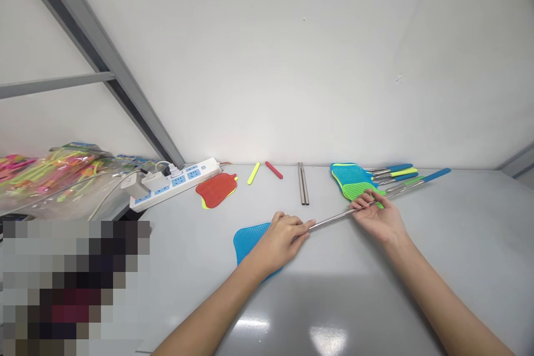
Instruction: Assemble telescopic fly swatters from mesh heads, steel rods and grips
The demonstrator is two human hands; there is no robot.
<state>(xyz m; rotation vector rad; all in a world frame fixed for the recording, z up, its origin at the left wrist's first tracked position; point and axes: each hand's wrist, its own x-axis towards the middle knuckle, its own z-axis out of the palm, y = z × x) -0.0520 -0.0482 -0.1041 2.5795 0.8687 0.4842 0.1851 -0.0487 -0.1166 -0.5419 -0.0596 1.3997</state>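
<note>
A blue fly swatter point(249, 240) with an extended metal rod lies slantwise between my hands, its mesh head at the left and its blue handle at the upper right. My left hand point(286, 238) is closed around the rod beside the head and covers part of the mesh. Palm up, my right hand point(377, 216) has its fingers curled round the rod farther along. Behind my right hand rests a pile of fly swatters with blue and green heads point(349, 177), their rods and handles pointing right.
Two metal rods point(303, 183) lie near the wall. Left of them are a red handle point(274, 170), a yellow handle point(253, 173) and stacked red and yellow swatter heads point(217, 190). A power strip point(183, 183) with plugs and bagged colourful items point(75, 172) sit at the left.
</note>
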